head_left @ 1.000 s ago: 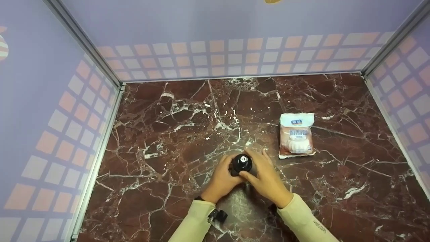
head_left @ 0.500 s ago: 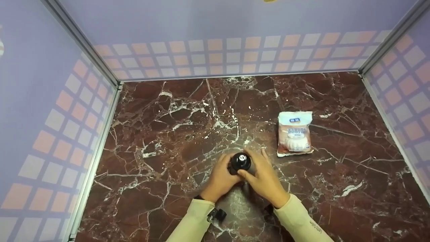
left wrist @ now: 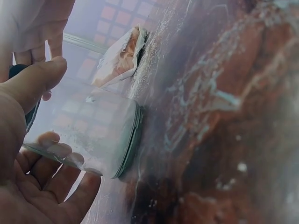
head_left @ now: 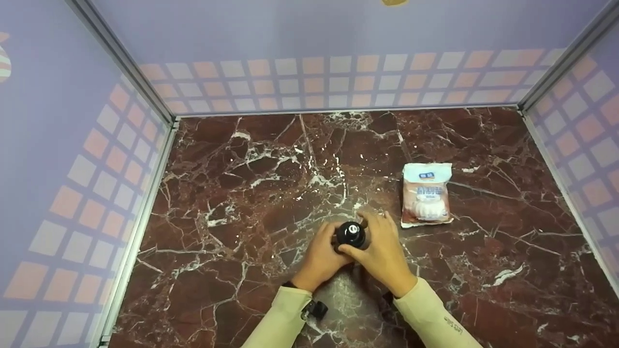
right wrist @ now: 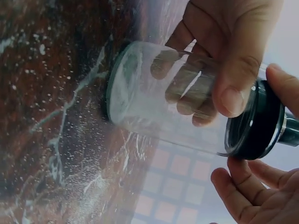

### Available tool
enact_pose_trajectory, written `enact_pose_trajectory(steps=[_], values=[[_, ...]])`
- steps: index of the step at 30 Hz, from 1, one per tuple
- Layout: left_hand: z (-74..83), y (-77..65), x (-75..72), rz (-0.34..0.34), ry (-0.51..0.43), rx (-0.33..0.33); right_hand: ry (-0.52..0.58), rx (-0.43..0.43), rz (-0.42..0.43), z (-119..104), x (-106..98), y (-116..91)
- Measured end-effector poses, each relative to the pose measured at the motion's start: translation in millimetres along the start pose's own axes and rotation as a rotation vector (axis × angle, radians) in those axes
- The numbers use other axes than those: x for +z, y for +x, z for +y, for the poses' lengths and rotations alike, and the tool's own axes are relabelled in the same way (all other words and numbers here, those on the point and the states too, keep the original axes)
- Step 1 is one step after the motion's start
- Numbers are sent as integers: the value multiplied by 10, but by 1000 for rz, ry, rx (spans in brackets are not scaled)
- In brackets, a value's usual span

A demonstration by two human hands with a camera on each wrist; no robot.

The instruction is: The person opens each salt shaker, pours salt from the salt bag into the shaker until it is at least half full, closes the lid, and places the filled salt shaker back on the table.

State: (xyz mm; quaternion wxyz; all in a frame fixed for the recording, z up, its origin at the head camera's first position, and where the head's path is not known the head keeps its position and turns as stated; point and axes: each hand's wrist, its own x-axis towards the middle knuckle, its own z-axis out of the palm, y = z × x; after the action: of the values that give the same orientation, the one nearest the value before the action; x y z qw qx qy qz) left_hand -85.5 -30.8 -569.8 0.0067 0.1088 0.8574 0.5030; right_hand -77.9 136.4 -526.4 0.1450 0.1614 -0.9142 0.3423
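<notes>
A: Left end first?

B: Left wall (head_left: 43, 121) is running along the table (head_left: 217, 290), showing pink and white squares. Pale left sleeve (head_left: 280, 316) is showing at the near edge, black clip (head_left: 317, 309) sitting at the cuff.

A: Left hand (head_left: 320, 261)?

B: Closed round the jar (right wrist: 159, 119). Thumb is pressing one side of the clear glass, curled fingers are holding the other.

A: Jar where?

B: Standing upright on the near half of the table, between both palms. Something whitish is showing inside at the base; can't tell what. White specks (head_left: 338, 166) are lying scattered on the table beyond it.

A: Lid (head_left: 348, 237)?

B: Black, sitting on the jar's mouth, knob (head_left: 354, 229) pointing up and catching light. Can't tell if it's fully seated.

A: Right hand (head_left: 385, 253)?

B: Partly open, pinching the lid's rim: thumb is touching one edge, a finger the opposite one. At least one other finger is hanging clear of it.

A: Further right?

B: Bag (head_left: 427, 193) is lying on the table, just beyond the right hand, not touching. White top, reddish-brown below, small print blurring out. Right wall (head_left: 580, 116) is closing that side, same squares.
</notes>
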Motion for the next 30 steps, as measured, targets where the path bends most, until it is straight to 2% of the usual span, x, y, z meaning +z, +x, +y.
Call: enact_pose_trajectory(steps=[9, 20, 30], values=[[-21, 22, -14, -17, -40, 26, -12, 5, 6, 1, -26, -25], [-2, 37, -35, -40, -47, -20, -20, 2, -16, -11, -55, -18], [-9, 39, -33, -43, -93, 18, -34, 43, -47, -20, -66, -20]])
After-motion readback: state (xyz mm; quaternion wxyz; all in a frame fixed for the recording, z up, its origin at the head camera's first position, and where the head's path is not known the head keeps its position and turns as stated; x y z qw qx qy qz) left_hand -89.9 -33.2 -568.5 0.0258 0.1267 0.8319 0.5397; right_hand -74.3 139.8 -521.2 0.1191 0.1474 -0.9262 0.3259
